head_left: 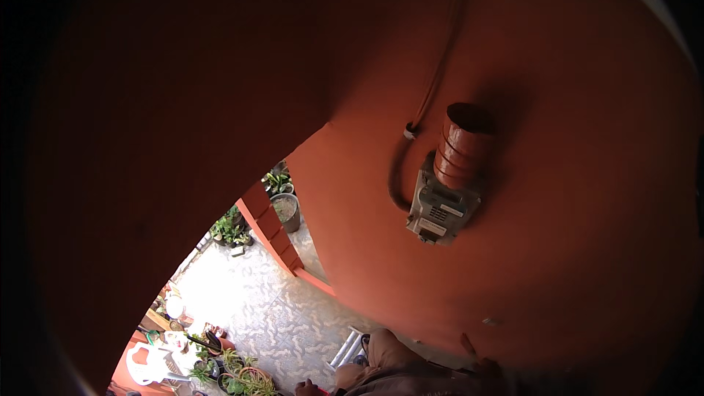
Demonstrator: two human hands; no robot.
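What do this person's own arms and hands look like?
The left hand looks gloveless, with a red patch nearby, too small to identify. The right hand is too shadowed for detail. A dark top is worn; its sleeve ends are unclear.

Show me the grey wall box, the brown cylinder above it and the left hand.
Grey wall box point(438, 213), head view: labelled face.
Brown cylinder point(457, 148), head view: curved side.
Left hand point(306, 389), head view: middle.

The head-worn fisheye is peering down along a close red wall, catching the patterned floor well below.
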